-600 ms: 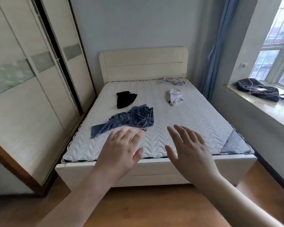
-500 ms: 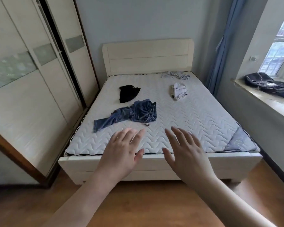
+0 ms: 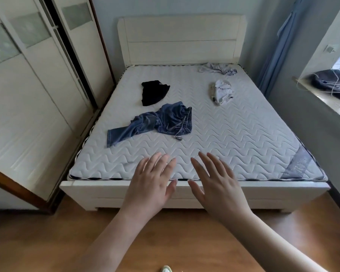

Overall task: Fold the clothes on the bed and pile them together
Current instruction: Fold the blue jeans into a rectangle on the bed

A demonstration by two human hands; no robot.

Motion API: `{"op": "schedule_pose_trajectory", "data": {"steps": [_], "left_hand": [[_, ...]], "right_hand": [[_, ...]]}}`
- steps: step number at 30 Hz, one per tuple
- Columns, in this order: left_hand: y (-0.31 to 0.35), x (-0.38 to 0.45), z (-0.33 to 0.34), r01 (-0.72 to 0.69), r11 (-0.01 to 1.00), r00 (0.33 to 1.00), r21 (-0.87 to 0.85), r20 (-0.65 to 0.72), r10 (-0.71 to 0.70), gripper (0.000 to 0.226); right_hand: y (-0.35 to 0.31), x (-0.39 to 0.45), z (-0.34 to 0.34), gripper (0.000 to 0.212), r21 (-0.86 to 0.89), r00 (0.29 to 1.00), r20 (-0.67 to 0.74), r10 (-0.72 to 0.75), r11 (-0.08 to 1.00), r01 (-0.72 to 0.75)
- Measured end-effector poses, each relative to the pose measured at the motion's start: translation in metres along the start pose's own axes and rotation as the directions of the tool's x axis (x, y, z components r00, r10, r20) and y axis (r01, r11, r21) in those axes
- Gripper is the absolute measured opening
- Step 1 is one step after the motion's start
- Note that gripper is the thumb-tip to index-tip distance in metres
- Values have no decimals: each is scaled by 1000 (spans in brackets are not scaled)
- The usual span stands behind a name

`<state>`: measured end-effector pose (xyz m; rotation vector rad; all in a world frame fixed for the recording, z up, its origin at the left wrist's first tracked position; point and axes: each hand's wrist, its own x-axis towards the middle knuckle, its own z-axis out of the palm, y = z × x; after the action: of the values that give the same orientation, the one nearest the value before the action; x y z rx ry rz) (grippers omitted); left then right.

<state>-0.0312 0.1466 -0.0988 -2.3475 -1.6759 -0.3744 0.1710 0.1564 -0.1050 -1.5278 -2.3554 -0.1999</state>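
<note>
Both hands, left hand (image 3: 149,185) and right hand (image 3: 220,187), hovered spread and empty before the white quilted mattress (image 3: 234,134), where crumpled blue jeans (image 3: 157,122), black garment (image 3: 154,92), and white printed shirt (image 3: 222,92), lettering unreadable, lay apart.

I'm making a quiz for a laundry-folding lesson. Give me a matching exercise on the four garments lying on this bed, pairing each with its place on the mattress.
Things:
1. blue jeans
2. black garment
3. white garment with lettering
4. pale grey garment

Places:
A. far right corner, by the headboard
B. right side, just nearer than the corner piece
C. left side, closest to the hands
D. left side, just beyond the jeans

Pairs: 1-C, 2-D, 3-B, 4-A
</note>
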Motion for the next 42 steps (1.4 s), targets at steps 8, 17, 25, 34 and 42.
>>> {"op": "schedule_pose_trajectory", "data": {"steps": [8, 17, 25, 34, 42], "left_hand": [[-33, 60, 61, 52, 991, 995, -126, 86, -41, 46], [-17, 146, 133, 23, 993, 999, -119, 29, -19, 46], [-10, 244, 169, 89, 996, 984, -13, 157, -86, 45], [-37, 281, 194, 212, 977, 932, 12, 298, -205, 50], [-109, 328, 238, 261, 965, 909, -25, 343, -237, 51]], "right_hand": [[30, 32, 49, 54, -3, 990, 74, 121, 993, -121], [105, 90, 93, 48, 8, 982, 30, 185, 983, -185], [191, 174, 135, 51, 90, 988, 119, 95, 990, -106], [210, 254, 182, 48, 163, 966, 254, -55, 987, 13], [213, 335, 228, 50, 84, 938, 344, -46, 996, 18]]}}
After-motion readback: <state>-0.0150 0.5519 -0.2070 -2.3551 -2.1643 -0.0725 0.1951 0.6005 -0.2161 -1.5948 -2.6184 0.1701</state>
